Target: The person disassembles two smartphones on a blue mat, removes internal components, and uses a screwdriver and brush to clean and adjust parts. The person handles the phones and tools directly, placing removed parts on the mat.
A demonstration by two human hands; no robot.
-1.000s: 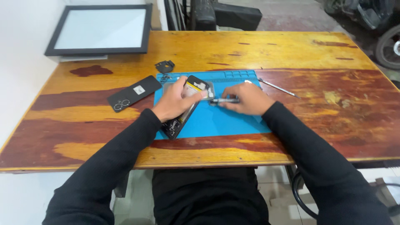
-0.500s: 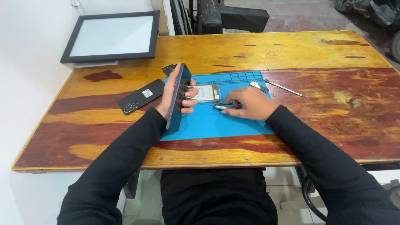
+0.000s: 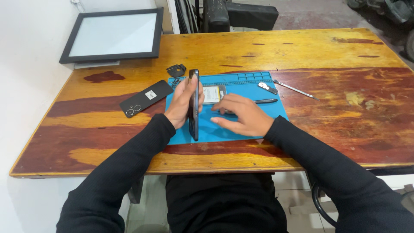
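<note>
My left hand (image 3: 180, 103) grips a dark phone body (image 3: 194, 108) and holds it upright on its long edge over the blue work mat (image 3: 258, 78). My right hand (image 3: 242, 115) lies just right of the phone, fingers spread flat on the mat and holding nothing. A slim black tool (image 3: 264, 101) rests on the mat just beyond its fingertips. A flat pale part (image 3: 212, 94) lies on the mat behind the phone, partly hidden by it.
A black phone back cover (image 3: 145, 98) lies on the wooden table (image 3: 336, 47) left of the mat, with a small black part (image 3: 176, 70) behind it. A small metal piece (image 3: 268, 88) and a thin metal tool (image 3: 296, 89) lie at the mat's right. A framed panel (image 3: 114, 34) sits far left.
My left hand has tipped the phone up from lying on the mat to standing on its edge. My right hand has let go of the black tool and flattened on the mat.
</note>
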